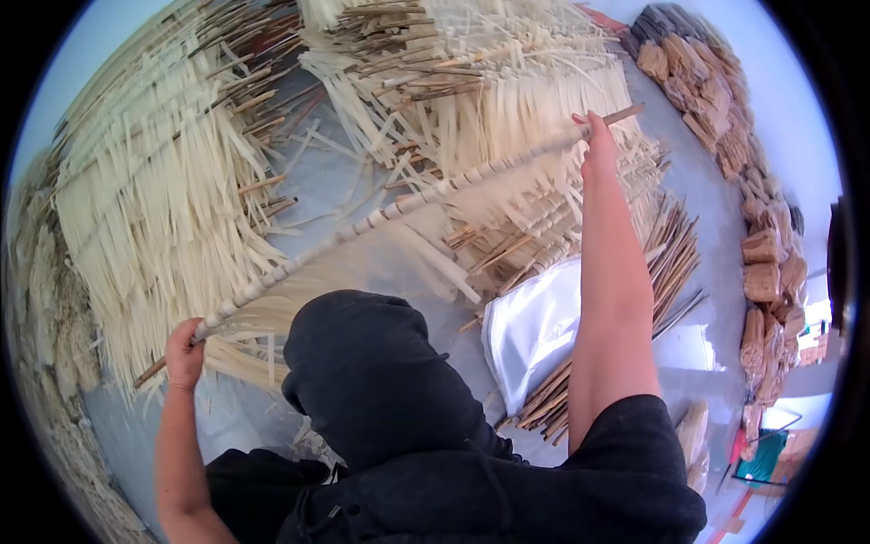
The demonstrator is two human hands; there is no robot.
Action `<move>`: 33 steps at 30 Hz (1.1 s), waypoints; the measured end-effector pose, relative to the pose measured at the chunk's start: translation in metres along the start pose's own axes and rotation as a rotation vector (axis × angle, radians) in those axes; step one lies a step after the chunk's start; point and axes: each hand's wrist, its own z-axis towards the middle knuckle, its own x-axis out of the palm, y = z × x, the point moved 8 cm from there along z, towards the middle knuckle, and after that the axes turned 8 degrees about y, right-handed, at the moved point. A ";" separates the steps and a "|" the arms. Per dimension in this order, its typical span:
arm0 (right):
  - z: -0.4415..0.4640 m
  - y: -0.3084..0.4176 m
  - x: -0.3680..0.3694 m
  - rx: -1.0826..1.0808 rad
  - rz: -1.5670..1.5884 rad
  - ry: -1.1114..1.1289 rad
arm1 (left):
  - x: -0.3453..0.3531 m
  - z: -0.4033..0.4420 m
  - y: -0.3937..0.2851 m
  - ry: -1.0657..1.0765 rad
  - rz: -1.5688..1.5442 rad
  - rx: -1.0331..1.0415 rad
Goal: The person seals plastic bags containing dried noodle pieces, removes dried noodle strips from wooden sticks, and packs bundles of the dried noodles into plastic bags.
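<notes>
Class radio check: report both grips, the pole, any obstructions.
Left grip, right grip: both closed near pole ends. Pole slanted, strip-draped. More strips crowded beyond it.

1. Held pole: brown, striped by cream bands with darker gaps.
2. Noodle-like strips towards the floor's left edge: pale cream.
3. Loose sticks: mixed browns.
4. Sheet: glossy white.
5. Floor: blue-grey.
6. Packages along its right edge: orange-tan.
7. Hooded top: plain black.

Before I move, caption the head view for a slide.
Left hand and right hand hold a stick draped with pale strips; other strips lie beyond.
</notes>
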 end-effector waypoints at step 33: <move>-0.482 -0.229 0.507 0.318 -0.018 0.697 | -0.093 -0.476 0.274 -0.522 0.390 -0.965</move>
